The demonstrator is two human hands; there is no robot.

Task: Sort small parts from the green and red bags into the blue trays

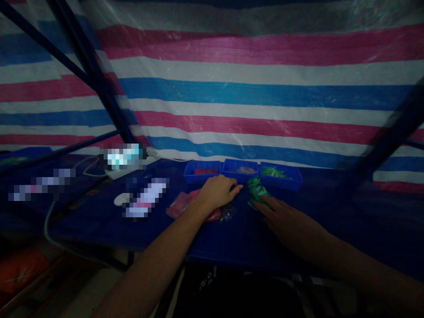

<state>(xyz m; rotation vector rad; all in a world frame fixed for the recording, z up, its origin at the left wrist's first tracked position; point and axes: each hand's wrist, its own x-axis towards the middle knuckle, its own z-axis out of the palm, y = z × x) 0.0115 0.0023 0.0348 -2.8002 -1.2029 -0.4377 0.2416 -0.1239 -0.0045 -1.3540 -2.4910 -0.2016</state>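
My left hand lies palm down over a loose pile of pink plastic packets, its thumb and fingers apart. A small clear packet sits just below that hand, partly covered by it. My right hand is stretched out flat, its fingertips touching the green plastic packets. Its palm side is hidden. Behind both hands stand three blue trays: the left tray has pink packets, the middle tray has clear packets, and the right tray has green packets.
Left of the pink pile are a blurred-out phone-like object and a white round object. A power strip with cables lies farther back. Metal posts and a striped tarp rise behind the blue table.
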